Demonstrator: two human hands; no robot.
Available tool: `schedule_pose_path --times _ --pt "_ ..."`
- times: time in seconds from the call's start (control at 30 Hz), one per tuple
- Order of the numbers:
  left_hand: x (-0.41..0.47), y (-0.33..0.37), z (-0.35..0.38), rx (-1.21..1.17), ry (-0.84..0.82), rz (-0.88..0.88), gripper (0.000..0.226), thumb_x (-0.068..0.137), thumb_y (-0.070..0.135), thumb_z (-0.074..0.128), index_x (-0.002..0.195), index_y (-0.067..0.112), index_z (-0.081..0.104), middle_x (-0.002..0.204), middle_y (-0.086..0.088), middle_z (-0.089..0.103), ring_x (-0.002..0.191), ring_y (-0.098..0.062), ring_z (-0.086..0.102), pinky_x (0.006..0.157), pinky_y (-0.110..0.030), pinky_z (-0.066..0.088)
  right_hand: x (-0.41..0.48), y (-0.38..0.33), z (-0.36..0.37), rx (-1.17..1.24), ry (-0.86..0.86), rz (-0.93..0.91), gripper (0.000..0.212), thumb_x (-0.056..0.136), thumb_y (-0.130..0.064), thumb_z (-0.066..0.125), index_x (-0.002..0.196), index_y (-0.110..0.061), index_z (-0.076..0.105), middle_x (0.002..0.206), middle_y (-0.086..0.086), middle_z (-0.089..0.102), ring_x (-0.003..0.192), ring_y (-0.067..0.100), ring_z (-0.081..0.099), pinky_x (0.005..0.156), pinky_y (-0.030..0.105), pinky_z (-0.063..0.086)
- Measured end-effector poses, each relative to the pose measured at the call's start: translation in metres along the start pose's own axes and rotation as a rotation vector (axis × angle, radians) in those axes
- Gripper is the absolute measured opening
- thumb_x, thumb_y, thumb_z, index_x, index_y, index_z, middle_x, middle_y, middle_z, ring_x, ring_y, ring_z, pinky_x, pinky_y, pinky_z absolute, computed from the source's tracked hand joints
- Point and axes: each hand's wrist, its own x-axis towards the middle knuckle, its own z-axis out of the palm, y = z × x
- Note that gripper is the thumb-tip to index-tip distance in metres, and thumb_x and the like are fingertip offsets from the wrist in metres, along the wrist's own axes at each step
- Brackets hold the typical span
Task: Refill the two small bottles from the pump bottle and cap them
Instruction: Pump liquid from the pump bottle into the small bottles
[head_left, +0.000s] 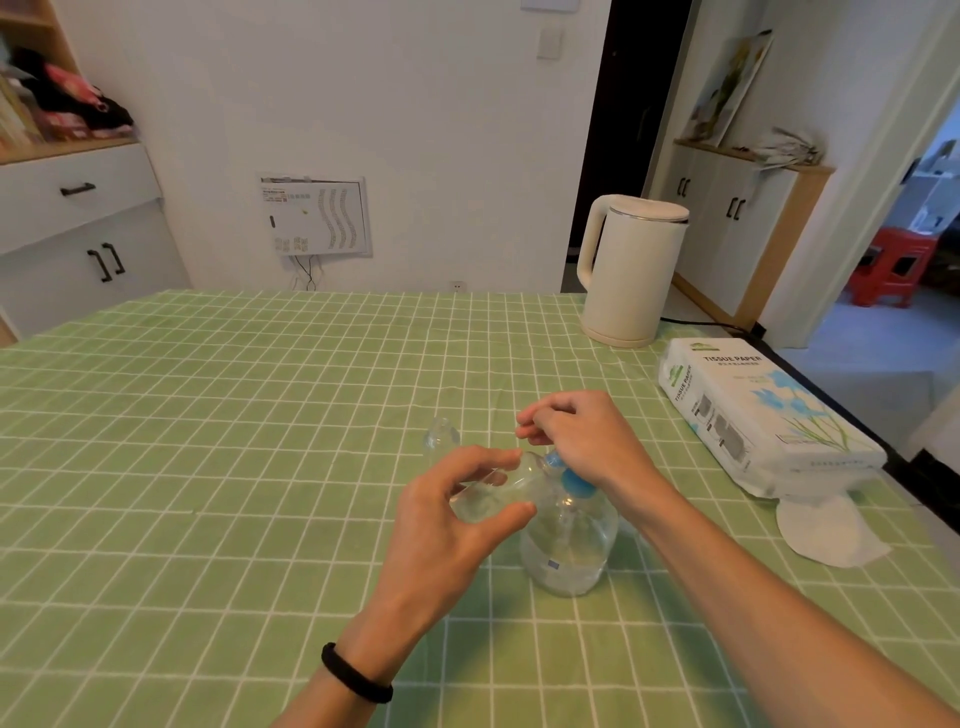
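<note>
A clear pump bottle (569, 551) with a blue pump head (574, 480) stands on the green checked tablecloth (208, 441), partly filled with clear liquid. My left hand (457, 525) grips a small clear bottle (498, 491), tilted on its side with its mouth against the blue nozzle. My right hand (576, 434) rests curled on top of the pump head. A second small clear bottle (441, 439) stands upright on the cloth just behind my left hand. No caps are visible.
A white electric kettle (628, 270) stands at the far right of the table, its cord trailing off the edge. A tissue paper pack (763, 410) lies at the right edge with a white tissue (826, 530) below it.
</note>
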Motion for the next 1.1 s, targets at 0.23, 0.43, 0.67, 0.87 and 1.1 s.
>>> schedule_pose_path --times 0.23,0.43,0.67,0.87,1.1 --pt "0.003 0.006 -0.002 -0.003 0.003 0.008 0.038 0.079 0.017 0.092 0.112 0.031 0.077 0.108 0.018 0.079 0.104 -0.007 0.074 0.092 -0.015 0.052 -0.002 -0.010 -0.004 0.032 0.005 0.010 0.025 0.106 -0.020 0.062 0.096 -0.015 0.084 0.100 -0.002 0.084 0.106 0.018 0.077 0.104 0.040 0.060" --pt "0.002 0.003 -0.001 -0.031 0.011 0.007 0.039 0.079 0.016 0.092 0.113 0.029 0.077 0.110 0.017 0.079 0.104 -0.010 0.074 0.095 -0.020 0.055 0.000 -0.009 -0.003 0.016 0.004 -0.004 0.027 0.107 -0.016 0.060 0.091 -0.020 0.082 0.098 -0.004 0.083 0.106 0.018 0.077 0.106 0.042 0.059" --pt "-0.002 -0.003 0.003 -0.054 0.013 0.006 0.040 0.079 0.012 0.091 0.113 0.029 0.077 0.107 0.015 0.080 0.105 -0.009 0.075 0.097 -0.020 0.055 0.000 0.002 0.000 0.007 -0.010 0.013 0.036 0.107 -0.011 0.056 0.082 -0.028 0.076 0.095 -0.006 0.081 0.106 0.017 0.077 0.108 0.042 0.059" --pt "0.000 -0.001 0.002 -0.040 0.006 -0.007 0.040 0.078 0.013 0.091 0.112 0.028 0.077 0.106 0.013 0.080 0.102 -0.011 0.075 0.095 -0.019 0.055 -0.002 -0.001 0.000 0.001 -0.004 0.025 0.035 0.106 -0.011 0.056 0.084 -0.028 0.078 0.096 -0.009 0.081 0.105 0.014 0.075 0.108 0.042 0.058" --pt "0.005 0.006 -0.002 -0.017 0.000 0.011 0.038 0.078 0.016 0.092 0.110 0.032 0.077 0.107 0.018 0.079 0.103 -0.008 0.075 0.092 -0.017 0.054 -0.001 -0.012 -0.006 -0.048 -0.006 0.030 0.022 0.100 -0.020 0.065 0.097 -0.011 0.085 0.103 0.001 0.084 0.108 0.028 0.076 0.106 0.050 0.059"
